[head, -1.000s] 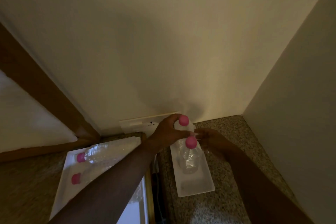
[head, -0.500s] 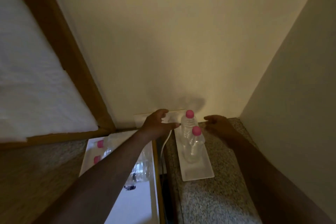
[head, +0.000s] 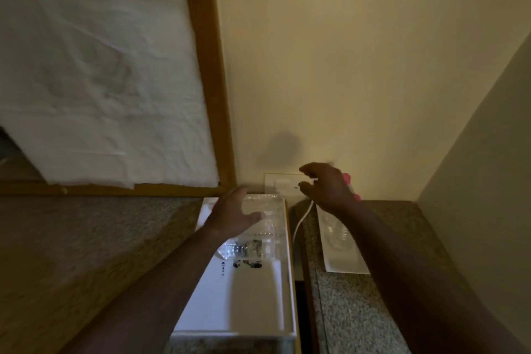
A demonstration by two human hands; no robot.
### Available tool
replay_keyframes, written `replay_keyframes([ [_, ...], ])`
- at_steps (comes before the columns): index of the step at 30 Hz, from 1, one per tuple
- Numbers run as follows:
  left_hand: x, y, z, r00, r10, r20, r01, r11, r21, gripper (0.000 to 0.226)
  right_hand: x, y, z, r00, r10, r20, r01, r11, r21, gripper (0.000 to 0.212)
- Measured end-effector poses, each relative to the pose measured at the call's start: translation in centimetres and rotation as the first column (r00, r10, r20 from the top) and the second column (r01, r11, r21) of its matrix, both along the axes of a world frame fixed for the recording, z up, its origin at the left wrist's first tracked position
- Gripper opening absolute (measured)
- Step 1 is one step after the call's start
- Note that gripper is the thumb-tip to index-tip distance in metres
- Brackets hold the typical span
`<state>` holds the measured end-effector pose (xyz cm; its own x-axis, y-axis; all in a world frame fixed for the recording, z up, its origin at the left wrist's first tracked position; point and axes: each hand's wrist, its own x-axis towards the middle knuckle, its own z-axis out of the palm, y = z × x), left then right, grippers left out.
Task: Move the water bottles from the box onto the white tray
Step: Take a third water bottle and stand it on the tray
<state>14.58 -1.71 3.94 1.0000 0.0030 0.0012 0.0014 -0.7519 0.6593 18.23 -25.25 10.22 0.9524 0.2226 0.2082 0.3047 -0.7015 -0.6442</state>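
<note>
Clear bottles (head: 258,221) lie in the white box (head: 238,304). Left hand (head: 232,215) hovers over them, fingers spread, holding nothing. Right hand (head: 327,187), loosely curled and empty, hangs above the tray (head: 342,264), where pink-capped bottles (head: 346,178) stand. Judged step: reaching; next needs a grasp.

Dim and yellowish overall, brightest at 3 o'clock. Soft shadow on the wall (head: 283,149) just past centre. Motion-blurred throughout, with wide-angle bending toward 9 o'clock.
</note>
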Motion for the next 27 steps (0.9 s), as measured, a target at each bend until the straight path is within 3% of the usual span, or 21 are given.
replay_keyframes([
  [6, -4.3, 2.8, -3.0, 0.996, -0.072, -0.055, 0.083, 0.97, 0.23, 0.082, -3.6, 4.7, -5.8, 0.977, 0.132, -0.167, -0.168, 0.961, -0.221, 0.048],
  [13, -6.2, 4.4, -6.3, 0.975, -0.123, -0.184, 0.193, 0.882, 0.43, 0.072, -5.8, 7.1, -11.2, 0.957, 0.189, -0.219, -0.277, 0.822, -0.498, 0.051],
  [21, -4.2, 4.1, -7.8, 0.985, -0.084, -0.15, 0.139, 0.904, 0.404, 0.054, -4.3, 9.1, -13.1, 0.97, 0.218, -0.111, -0.232, 0.674, -0.701, 0.044],
  [27, -4.1, 4.8, -8.7, 0.978, -0.091, -0.185, 0.142, 0.947, 0.289, 0.06, -3.5, 9.7, -13.2, 0.97, 0.211, -0.123, -0.225, 0.575, -0.787, 0.045],
])
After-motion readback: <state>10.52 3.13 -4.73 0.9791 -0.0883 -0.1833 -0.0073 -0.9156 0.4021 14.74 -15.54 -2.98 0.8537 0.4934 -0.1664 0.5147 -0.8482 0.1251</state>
